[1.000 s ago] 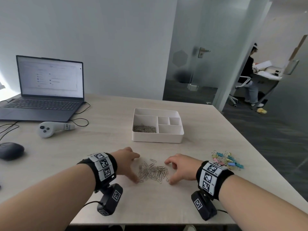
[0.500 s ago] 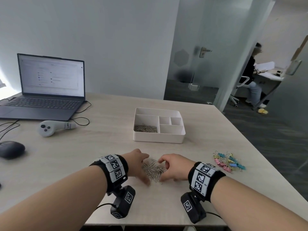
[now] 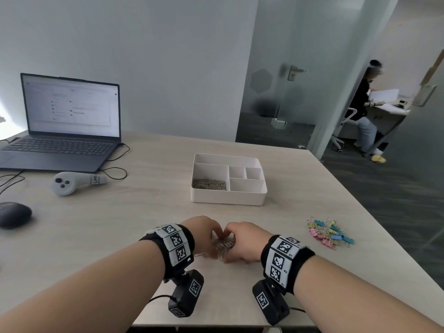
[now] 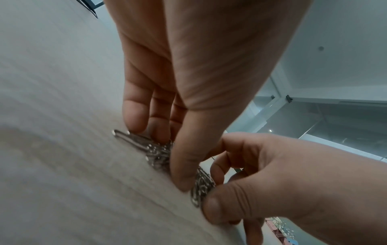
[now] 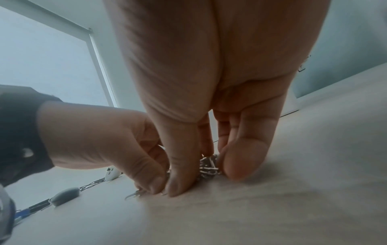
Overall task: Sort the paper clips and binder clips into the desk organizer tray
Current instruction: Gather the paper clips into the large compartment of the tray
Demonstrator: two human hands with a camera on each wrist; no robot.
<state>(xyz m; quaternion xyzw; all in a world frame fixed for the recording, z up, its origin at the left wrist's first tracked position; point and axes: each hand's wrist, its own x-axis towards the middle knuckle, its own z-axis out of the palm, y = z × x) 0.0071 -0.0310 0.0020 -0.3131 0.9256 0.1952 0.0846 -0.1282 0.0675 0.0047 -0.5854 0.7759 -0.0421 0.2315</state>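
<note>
A pile of silver paper clips (image 3: 222, 243) lies on the table near its front edge. My left hand (image 3: 213, 243) and right hand (image 3: 231, 247) close round it from either side, fingertips nearly touching. In the left wrist view my left hand (image 4: 161, 152) has its thumb and fingers pinching the paper clips (image 4: 201, 184). In the right wrist view my right hand (image 5: 209, 172) curls its thumb and fingers round the paper clips (image 5: 207, 167). The white organizer tray (image 3: 228, 200) stands beyond, with paper clips (image 3: 209, 184) in its large left compartment. Coloured binder clips (image 3: 329, 234) lie in a heap at the right.
An open laptop (image 3: 69, 131), a grey controller (image 3: 72, 182), a dark mouse (image 3: 13, 213) and cables occupy the table's left. The table's right edge runs close past the binder clips. A person sits at a desk beyond the glass door.
Both hands have drawn together, pushing the scattered paper clips into a tight pile between them. Their fingers now curl round it. The tray and binder clips have not moved.
</note>
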